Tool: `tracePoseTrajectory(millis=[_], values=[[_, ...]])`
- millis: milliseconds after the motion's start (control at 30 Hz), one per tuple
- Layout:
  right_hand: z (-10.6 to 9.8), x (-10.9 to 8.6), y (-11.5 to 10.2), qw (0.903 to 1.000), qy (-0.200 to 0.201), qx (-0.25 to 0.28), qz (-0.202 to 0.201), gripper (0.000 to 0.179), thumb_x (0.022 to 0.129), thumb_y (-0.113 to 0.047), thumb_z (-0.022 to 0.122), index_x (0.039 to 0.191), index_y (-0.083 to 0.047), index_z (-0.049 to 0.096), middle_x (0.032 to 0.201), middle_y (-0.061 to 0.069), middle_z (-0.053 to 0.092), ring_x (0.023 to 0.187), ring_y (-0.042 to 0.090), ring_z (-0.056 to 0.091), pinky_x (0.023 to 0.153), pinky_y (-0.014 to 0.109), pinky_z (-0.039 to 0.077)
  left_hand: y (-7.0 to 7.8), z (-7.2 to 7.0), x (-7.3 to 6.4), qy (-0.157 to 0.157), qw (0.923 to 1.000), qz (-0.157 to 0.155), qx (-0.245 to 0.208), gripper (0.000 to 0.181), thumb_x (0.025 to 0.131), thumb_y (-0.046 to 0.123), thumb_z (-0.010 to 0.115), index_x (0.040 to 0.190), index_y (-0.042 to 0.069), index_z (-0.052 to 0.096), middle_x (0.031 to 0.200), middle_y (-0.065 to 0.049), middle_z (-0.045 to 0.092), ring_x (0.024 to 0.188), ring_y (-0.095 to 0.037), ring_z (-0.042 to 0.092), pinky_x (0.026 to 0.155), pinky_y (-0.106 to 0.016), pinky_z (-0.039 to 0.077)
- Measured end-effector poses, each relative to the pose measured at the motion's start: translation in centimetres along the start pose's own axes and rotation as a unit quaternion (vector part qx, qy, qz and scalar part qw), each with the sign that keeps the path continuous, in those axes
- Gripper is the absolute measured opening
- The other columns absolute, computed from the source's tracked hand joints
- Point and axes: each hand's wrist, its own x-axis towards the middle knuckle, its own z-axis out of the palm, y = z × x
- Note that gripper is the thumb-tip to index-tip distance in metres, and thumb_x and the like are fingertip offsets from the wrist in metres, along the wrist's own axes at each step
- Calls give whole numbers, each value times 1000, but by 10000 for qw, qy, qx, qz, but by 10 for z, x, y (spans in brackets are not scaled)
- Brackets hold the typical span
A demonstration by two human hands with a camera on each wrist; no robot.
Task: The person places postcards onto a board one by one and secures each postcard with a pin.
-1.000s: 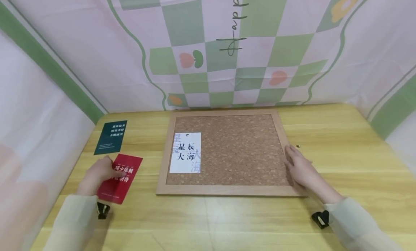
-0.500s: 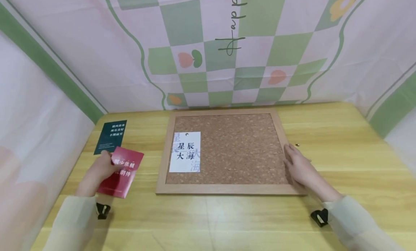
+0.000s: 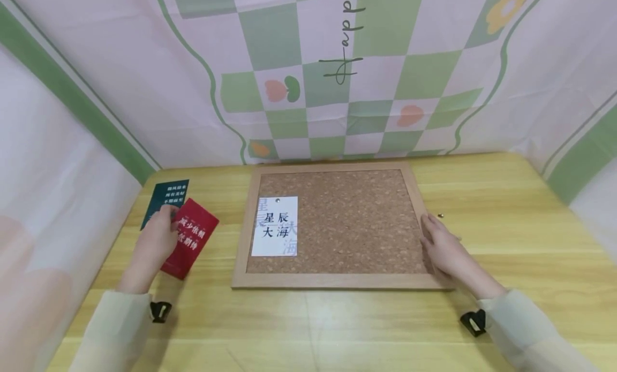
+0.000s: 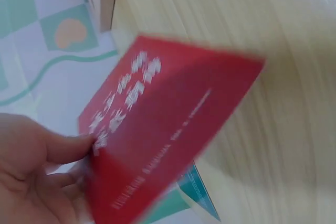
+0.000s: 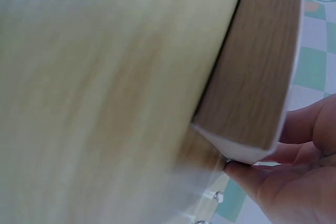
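Observation:
My left hand (image 3: 155, 241) pinches a red card (image 3: 193, 235) by its left edge and holds it tilted above the table. White characters show on the card, blurred in the left wrist view. Partly behind that hand lies a dark green card (image 3: 165, 192) on the table. My right hand (image 3: 448, 251) grips the right side of a wood-framed corkboard (image 3: 356, 222); the right wrist view has the frame's corner (image 5: 241, 93) by the fingers. A white card (image 3: 275, 230) is fastened on the board's left part by a pushpin (image 3: 277, 200) near its top edge.
A small metallic pushpin (image 3: 441, 215) lies on the wooden table (image 3: 520, 222), right of the board. The right wrist view shows small shiny heads (image 5: 218, 196) near the fingers. A patterned cloth (image 3: 381, 83) hangs behind the table.
My left hand has moved the red card up and slightly right, away from the table's near edge, turning it. The right hand and corkboard have stayed in place.

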Motion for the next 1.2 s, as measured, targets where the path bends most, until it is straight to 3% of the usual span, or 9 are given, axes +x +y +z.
tracePoseTrajectory(millis=[267,433,567,733,933,1100,1200], values=[[2,1,1,10000,30,-50,-24,56,100,-6,37,143,19,12,147,44,6,134,61,13,109,68,15,11,3,-2,1284,9905,294,-408,37,99,6,47,134,-5,44,115,-31,56,101,-44,57,81,-57,51],[5,3,5,9999,138,-2,-70,55,101,-8,36,144,17,14,148,43,8,134,59,13,109,68,15,21,6,-3,1867,9782,372,-826,33,98,9,49,128,-3,47,117,-29,60,100,-42,61,84,-57,52],[4,2,3,9999,135,-41,-66,55,100,-7,37,144,19,14,148,43,8,134,59,13,109,67,15,30,11,-3,2063,9722,505,-982,25,97,10,52,119,-4,55,115,-26,62,98,-39,61,84,-55,54],[2,1,-2,9999,21,-156,-6,55,99,-4,37,143,20,13,147,44,7,134,60,13,109,68,16,42,18,-2,1890,9736,557,-1156,28,97,10,52,121,-2,57,120,-23,60,103,-38,61,86,-53,54],[1,0,-5,9999,10,-170,30,55,99,-4,36,143,20,12,147,44,7,134,60,13,109,68,16,62,26,2,1618,9713,419,-1691,32,97,14,54,127,2,57,127,-20,59,105,-36,63,80,-49,58],[0,-1,-5,9999,1,-94,36,56,99,-4,36,143,19,11,147,43,6,134,61,12,109,68,15,86,32,7,952,9610,131,-2592,35,98,14,50,132,6,55,135,-16,56,105,-32,62,71,-38,60],[0,-1,-5,9999,-2,-94,38,56,99,-3,36,143,19,11,147,44,6,134,60,12,109,68,15,101,36,8,501,9534,128,-2971,39,97,10,48,136,7,52,139,-15,53,107,-30,60,71,-31,59]])
